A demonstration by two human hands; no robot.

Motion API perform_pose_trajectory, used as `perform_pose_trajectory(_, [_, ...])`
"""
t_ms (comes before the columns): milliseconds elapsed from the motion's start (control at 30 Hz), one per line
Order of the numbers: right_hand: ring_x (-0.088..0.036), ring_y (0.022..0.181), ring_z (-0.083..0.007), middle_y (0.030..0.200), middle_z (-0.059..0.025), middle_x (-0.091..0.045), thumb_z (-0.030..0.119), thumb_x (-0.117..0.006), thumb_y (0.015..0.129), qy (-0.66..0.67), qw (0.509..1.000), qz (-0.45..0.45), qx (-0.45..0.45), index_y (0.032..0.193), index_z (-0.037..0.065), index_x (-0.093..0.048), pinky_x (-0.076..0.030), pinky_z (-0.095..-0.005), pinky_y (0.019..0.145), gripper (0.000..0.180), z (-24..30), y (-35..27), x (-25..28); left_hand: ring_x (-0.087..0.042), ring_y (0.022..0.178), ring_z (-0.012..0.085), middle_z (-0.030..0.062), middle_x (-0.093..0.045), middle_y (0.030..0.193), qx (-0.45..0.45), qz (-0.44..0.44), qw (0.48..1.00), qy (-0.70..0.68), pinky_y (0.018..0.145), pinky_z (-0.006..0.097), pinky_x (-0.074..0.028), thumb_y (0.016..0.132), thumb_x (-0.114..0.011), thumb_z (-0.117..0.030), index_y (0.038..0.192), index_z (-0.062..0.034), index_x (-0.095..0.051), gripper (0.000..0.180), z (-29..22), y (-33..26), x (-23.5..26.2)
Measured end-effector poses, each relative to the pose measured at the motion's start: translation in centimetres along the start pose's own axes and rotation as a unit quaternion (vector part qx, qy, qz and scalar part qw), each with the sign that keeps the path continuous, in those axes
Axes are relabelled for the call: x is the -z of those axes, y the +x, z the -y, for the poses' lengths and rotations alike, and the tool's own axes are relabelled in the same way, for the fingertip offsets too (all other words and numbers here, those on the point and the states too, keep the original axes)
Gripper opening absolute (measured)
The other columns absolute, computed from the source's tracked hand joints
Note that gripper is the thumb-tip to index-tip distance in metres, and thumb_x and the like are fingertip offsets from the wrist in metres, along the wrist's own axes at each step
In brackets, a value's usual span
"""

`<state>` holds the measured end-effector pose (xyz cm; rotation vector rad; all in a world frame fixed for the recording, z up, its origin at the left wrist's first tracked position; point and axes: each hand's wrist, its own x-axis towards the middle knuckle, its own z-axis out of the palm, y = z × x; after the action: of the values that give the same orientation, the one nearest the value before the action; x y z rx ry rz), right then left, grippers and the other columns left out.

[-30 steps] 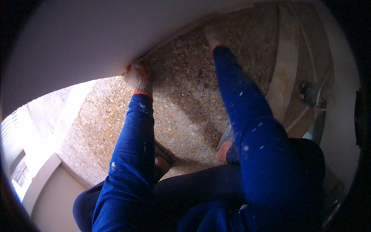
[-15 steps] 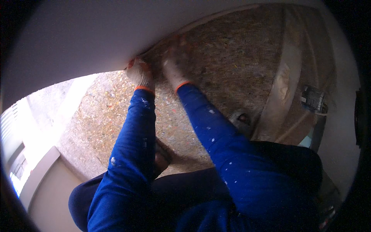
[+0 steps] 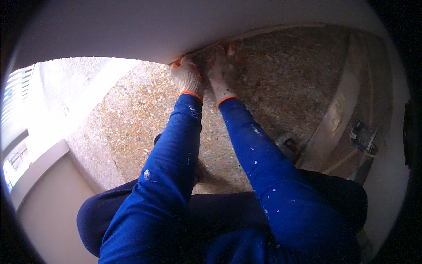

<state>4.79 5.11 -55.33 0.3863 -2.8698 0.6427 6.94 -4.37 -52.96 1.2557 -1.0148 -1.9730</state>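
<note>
On the head view I see my gloved left hand [image 3: 187, 77] and right hand [image 3: 220, 79] side by side, pressed against the speckled underlay sheet [image 3: 272, 83] at the white wall's [image 3: 176, 31] base; whether either grips, I cannot tell.

Speckled multicoloured underlay [image 3: 132, 114] covering the floor, its far edge meeting the base of a pale wall [image 3: 132, 31], a small dark blue-labelled object [image 3: 364, 137] lying at right near a pale strip [image 3: 334, 119]

Both arms in blue sleeves stretch forward, close together. The gloved left hand [image 3: 187, 77] and gloved right hand [image 3: 221, 75] sit side by side, fingers pressed down.
</note>
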Motion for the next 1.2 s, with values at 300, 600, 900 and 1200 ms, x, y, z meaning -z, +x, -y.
perform_pose_trajectory(300, [-0.036, 0.146, -0.0450, 0.156, -0.0252, -0.042, 0.028, -0.060, 0.094, -0.036, 0.996, 0.072, -0.031, 0.138, 0.004, -0.059, -0.014, -0.0669, 0.123, 0.050, 0.6, 2.2, 1.7, -0.067, 0.097, 0.0225, 0.0091, -0.072, 0.107, 0.037, 0.061, 0.995, 0.064, 0.078, 0.035, -0.056, 0.090, -0.067, -0.014, 0.119, -0.0049, -0.065, 0.030, 0.5, 0.7, 2.3])
perform_pose_trajectory(600, [-0.019, 0.154, -0.0416, 0.163, -0.0194, -0.035, 0.038, -0.049, 0.101, 0.014, 0.995, 0.103, 0.005, 0.151, 0.004, -0.048, -0.004, -0.0655, 0.124, 0.060, 0.0, 1.6, 0.8, -0.067, 0.100, 0.0265, 0.0093, -0.070, 0.114, 0.302, 0.307, 0.902, 0.037, 0.084, 0.038, -0.059, 0.099, -0.063, -0.035, 0.129, -0.0082, -0.063, 0.040, -1.9, 4.9, 1.9])
perform_pose_trajectory(900, [-0.008, 0.158, -0.0376, 0.171, -0.0205, -0.013, 0.032, -0.037, 0.108, 0.461, 0.872, 0.122, -0.106, 0.164, 0.005, -0.015, -0.004, -0.0632, 0.125, 0.066, -0.3, -0.3, -0.6, -0.067, 0.101, 0.0240, 0.0114, -0.063, 0.117, 0.363, 0.312, 0.786, 0.390, 0.088, 0.039, -0.061, 0.102, -0.064, -0.037, 0.130, -0.0094, -0.058, 0.040, -13.2, 2.9, 2.2])
perform_pose_trajectory(1200, [-0.005, 0.158, -0.0414, 0.170, -0.0241, -0.012, 0.030, -0.044, 0.103, 0.196, 0.941, 0.236, -0.147, 0.163, 0.000, -0.017, -0.003, -0.0544, 0.128, 0.072, 4.1, 0.4, 1.0, -0.058, 0.128, 0.0349, 0.0122, -0.058, 0.143, 0.381, 0.375, 0.832, 0.150, 0.112, 0.049, -0.047, 0.093, -0.071, -0.052, 0.144, -0.0091, -0.052, 0.069, -7.5, 5.6, 7.4])
